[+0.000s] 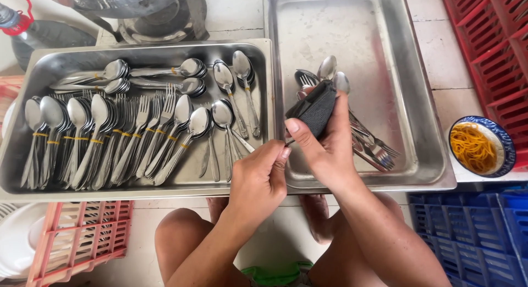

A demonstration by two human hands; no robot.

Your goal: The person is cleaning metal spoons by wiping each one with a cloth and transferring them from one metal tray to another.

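My right hand grips a dark cloth wrapped around a bunch of spoons and forks, whose heads stick out above the cloth over the right steel tray. My left hand pinches the lower end of that bunch, fingertips against the right thumb, between the two trays. The left steel tray holds several bundles of spoons and forks tied with yellow bands, plus loose spoons.
Loose forks lie in the right tray. A blue-rimmed bowl of yellow rubber bands sits at right. Red crate top right, blue crate bottom right, pink crate and white plates bottom left. My knees are below.
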